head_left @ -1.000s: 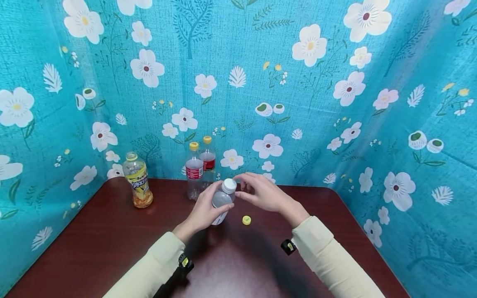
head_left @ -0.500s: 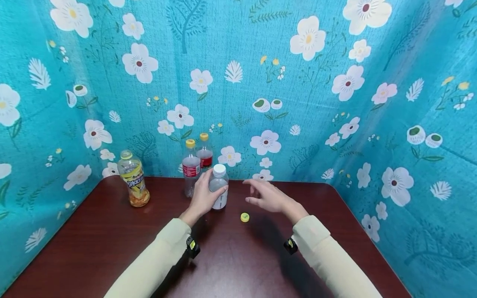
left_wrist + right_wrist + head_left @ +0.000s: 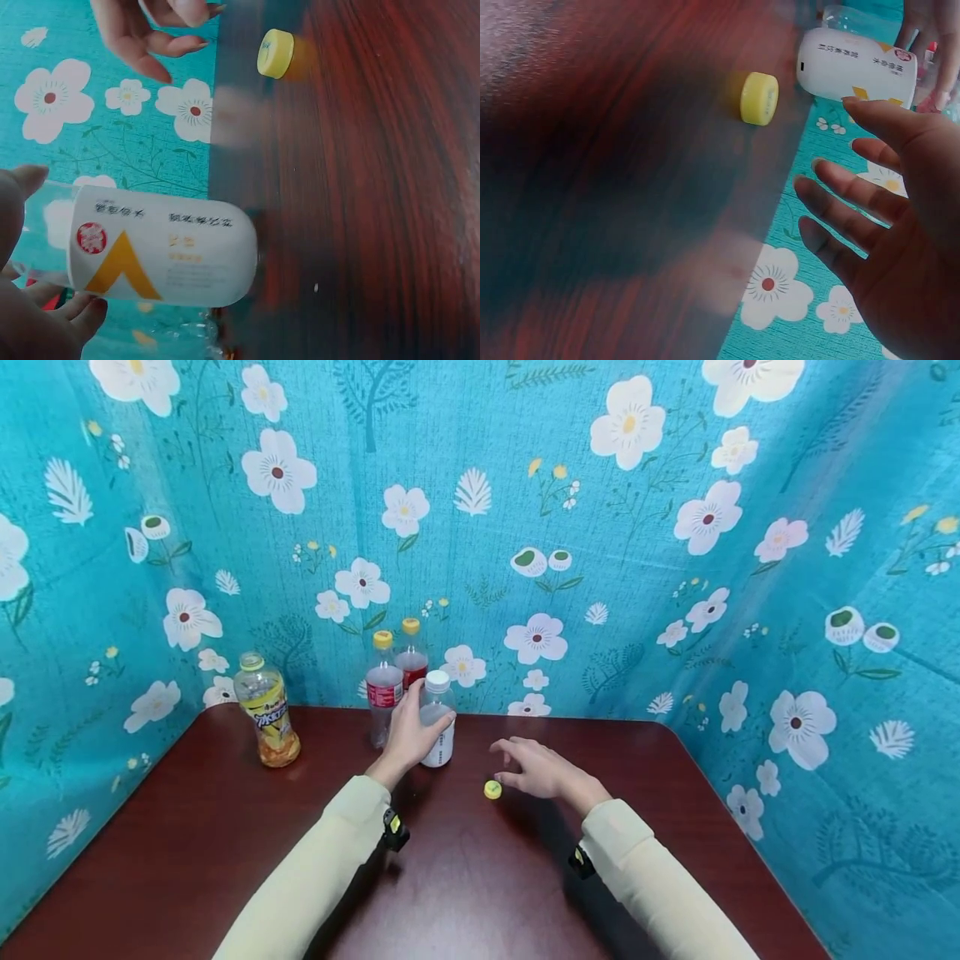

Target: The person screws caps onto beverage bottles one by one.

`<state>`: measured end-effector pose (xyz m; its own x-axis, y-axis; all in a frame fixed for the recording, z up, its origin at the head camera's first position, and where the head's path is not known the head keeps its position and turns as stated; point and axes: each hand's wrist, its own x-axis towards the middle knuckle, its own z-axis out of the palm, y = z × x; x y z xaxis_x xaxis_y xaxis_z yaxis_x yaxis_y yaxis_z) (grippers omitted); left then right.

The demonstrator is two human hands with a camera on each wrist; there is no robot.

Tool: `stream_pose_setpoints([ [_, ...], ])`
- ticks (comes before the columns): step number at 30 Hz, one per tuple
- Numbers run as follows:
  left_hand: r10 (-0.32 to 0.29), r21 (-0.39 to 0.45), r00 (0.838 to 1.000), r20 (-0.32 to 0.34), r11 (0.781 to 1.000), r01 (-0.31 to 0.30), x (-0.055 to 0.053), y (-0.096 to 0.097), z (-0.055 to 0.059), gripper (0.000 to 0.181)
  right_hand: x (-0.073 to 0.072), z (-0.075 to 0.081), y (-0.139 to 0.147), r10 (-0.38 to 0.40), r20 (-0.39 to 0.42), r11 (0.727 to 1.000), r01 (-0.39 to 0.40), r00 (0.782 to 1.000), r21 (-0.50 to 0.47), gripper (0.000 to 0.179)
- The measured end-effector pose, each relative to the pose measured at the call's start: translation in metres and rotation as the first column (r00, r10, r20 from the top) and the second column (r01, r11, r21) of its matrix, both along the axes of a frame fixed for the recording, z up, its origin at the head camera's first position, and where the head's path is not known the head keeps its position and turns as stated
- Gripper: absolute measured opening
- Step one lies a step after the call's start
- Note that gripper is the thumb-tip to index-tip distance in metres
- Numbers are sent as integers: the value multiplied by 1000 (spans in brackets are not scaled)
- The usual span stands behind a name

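Note:
My left hand grips a clear plastic bottle with a white screw cap, thumb on the near side and fingers round the far side. The bottle is upright on the table, and its white label with an orange mark shows in the left wrist view. My right hand hovers with relaxed, parted fingers just right of a small yellow bottle cap lying on the table. In the right wrist view the same yellow cap sits beyond the fingertips, with nothing in that hand.
Two clear bottles with red labels and yellow caps, a nearer one and a farther one, stand behind my left hand. An uncapped bottle with a yellow label is at the left. Flowered blue cloth surrounds the dark red table.
My left hand has carried the white-capped bottle away from me and left, standing it beside the red-labelled bottles. My right hand has left its cap and lowered toward the yellow cap.

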<state>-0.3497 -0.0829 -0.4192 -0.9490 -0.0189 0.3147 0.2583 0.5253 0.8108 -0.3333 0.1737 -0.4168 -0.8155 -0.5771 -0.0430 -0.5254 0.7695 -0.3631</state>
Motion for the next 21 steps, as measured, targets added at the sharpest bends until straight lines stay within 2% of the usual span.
stream_pose_setpoints([
  [3,21,-38,1000,-13,999,-21,7,-4,4,86,1,-4,0,1,18,1000,-1,1000,3,44],
  [6,52,-79,996,-78,995,-59,18,-8,8,85,3,-9,3,2,25,1000,-3,1000,23,45],
  [12,139,-87,964,-227,983,-162,44,-27,21,74,6,-13,4,11,20,999,-12,1000,51,46],
  [17,284,-89,919,-274,944,-318,57,-58,30,71,8,-17,1,38,26,998,-40,999,47,47],
  [21,393,-69,862,-320,898,-435,64,-90,31,74,10,-22,-3,45,34,998,-47,998,44,49],
])
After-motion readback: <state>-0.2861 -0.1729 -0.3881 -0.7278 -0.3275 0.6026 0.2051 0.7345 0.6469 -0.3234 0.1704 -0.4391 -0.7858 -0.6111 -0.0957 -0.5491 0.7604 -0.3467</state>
